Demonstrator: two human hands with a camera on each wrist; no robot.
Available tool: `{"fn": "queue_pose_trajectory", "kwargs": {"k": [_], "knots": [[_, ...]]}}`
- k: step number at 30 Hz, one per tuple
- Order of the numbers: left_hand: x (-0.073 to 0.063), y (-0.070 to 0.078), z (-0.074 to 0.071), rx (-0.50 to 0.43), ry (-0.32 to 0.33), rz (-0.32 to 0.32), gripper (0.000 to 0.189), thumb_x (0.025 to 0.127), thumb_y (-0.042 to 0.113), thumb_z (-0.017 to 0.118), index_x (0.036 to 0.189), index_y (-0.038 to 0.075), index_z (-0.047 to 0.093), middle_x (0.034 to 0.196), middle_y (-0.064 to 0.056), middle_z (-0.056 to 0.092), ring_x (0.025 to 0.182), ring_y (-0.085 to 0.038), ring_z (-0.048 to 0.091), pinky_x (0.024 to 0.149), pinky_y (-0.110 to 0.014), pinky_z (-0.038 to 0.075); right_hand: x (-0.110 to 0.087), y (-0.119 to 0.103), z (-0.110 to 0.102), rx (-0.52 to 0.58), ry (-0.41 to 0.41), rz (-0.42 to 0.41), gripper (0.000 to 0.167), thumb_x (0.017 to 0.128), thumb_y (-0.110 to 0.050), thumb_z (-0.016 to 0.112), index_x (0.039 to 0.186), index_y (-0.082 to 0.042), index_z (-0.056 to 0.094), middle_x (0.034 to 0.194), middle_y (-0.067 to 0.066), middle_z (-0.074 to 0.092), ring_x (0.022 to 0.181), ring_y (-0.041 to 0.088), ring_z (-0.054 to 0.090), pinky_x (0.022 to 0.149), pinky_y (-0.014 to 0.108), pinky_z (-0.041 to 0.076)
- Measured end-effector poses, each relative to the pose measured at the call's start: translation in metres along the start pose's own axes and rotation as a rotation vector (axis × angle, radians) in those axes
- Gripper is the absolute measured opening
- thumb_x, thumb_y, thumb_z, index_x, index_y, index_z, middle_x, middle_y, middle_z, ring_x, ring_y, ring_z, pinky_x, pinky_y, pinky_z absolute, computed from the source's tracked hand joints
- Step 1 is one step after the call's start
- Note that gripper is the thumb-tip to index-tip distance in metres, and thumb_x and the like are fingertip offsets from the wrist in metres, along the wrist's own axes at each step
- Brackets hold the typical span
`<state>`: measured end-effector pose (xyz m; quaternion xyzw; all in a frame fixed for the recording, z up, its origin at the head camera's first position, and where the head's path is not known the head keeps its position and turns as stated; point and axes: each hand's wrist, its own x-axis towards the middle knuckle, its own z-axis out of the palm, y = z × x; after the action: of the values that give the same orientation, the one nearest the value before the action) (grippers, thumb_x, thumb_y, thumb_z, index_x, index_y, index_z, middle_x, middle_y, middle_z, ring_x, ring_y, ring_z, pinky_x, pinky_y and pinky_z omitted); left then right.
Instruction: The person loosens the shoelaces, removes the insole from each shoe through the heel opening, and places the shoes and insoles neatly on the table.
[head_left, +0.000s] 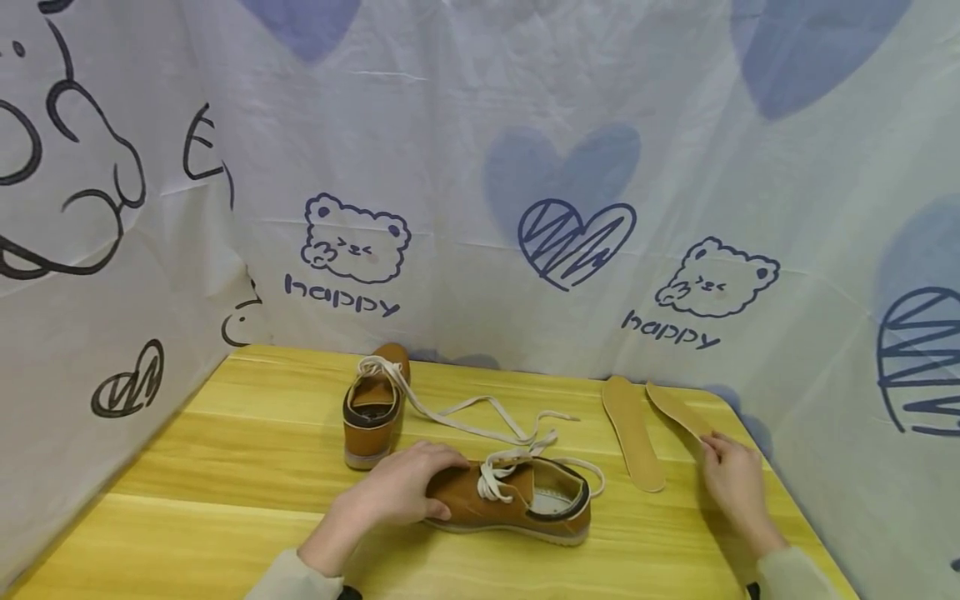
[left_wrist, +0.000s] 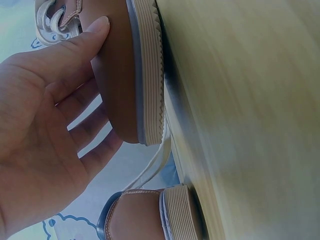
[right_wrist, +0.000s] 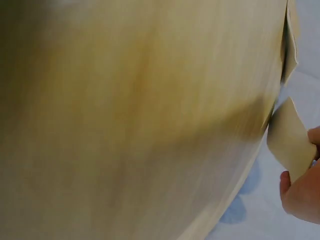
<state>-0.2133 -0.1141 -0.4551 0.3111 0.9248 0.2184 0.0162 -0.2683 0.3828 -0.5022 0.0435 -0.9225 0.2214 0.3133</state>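
A brown lace-up shoe (head_left: 487, 510) lies on its sole across the front of the table, toe to the left and opening to the right. My left hand (head_left: 397, 487) grips it round the toe; in the left wrist view the thumb (left_wrist: 97, 32) lies on the near side and the fingers pass to the far side. Over at the right, my right hand (head_left: 733, 479) pinches one end of a tan insole (head_left: 675, 410), which is tilted up from the table at that end. The right wrist view shows this insole (right_wrist: 289, 137) between thumb and fingers.
A second insole (head_left: 632, 433) lies flat between the shoe and my right hand. The matching brown shoe (head_left: 372, 433) stands behind my left hand, its heel toward me. Loose white laces (head_left: 480, 429) trail between the shoes. Printed cloth (head_left: 465, 317) walls the table (head_left: 225, 475).
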Motion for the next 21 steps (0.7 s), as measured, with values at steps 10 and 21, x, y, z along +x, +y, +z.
{"fn": "queue_pose_trajectory", "kwargs": {"k": [10,21], "knots": [[0.0008,0.0001,0.0014,-0.001,-0.001,0.007,0.059,0.082,0.022,0.089,0.136,0.017,0.067,0.14,0.0,0.064,0.134,-0.028,0.055,0.11,-0.051,0.047,0.0023,-0.0061,0.0006,-0.069,-0.409,0.065,0.032,0.1,-0.007,0.059,0.121,0.017,0.066,0.134,0.044,0.053,0.126,0.061,0.051,0.103,0.07,0.034],[0.0005,-0.0003,0.0015,-0.008,-0.005,0.001,0.059,0.083,0.022,0.089,0.137,0.017,0.067,0.141,0.0,0.064,0.134,-0.028,0.055,0.11,-0.052,0.047,0.0005,-0.0075,0.0,-0.01,-0.429,0.091,0.04,0.104,-0.012,0.056,0.129,0.018,0.061,0.141,0.045,0.048,0.129,0.062,0.048,0.108,0.07,0.032]]}}
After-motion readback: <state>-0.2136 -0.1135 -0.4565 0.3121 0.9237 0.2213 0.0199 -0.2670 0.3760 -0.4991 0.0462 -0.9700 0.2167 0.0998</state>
